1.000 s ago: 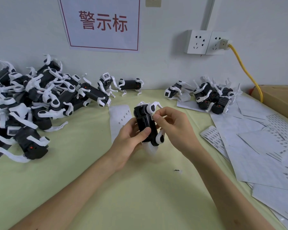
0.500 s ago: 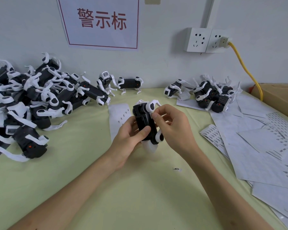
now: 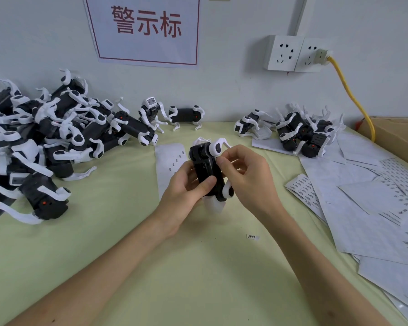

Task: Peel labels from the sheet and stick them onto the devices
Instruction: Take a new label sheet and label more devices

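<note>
L hand (image 3: 186, 184) gripped the device (image 3: 204, 170) over mid-table: thumb across the lower black body, fingers wrapped behind. Device stood roughly on end, w/ white legs at top & bottom R. R hand (image 3: 247, 177) had its fingers curled, thumb & index tips pinching at the device's upper R edge, just below the top leg. Whether a label sat under those tips: couldn't tell, too small.

Sheet (image 3: 170, 161) lay flat just behind the hands, partly hidden by them, w/ a few printed marks showing. One loose label (image 3: 253, 236) lay on the table (image 3: 104, 231) nearer the camera, btwn the forearms, closer to the R one, touching neither.

Big pile (image 3: 45, 137) of black-&-white devices was heaped at L, up to the wall. A pair (image 3: 186, 115) stood by the wall at centre-back. A smaller group (image 3: 302, 132) sat at back R, partly on paper. Loose sheets (image 3: 363, 196) overlapped along the R side, some w/ rows of print. Box (image 3: 398, 135) sat at far R.

On the wall: sign (image 3: 146, 29) w/ red characters, twin sockets (image 3: 292, 52), and a yellow cable (image 3: 349, 90) plugged into the R one, running down toward the box.
</note>
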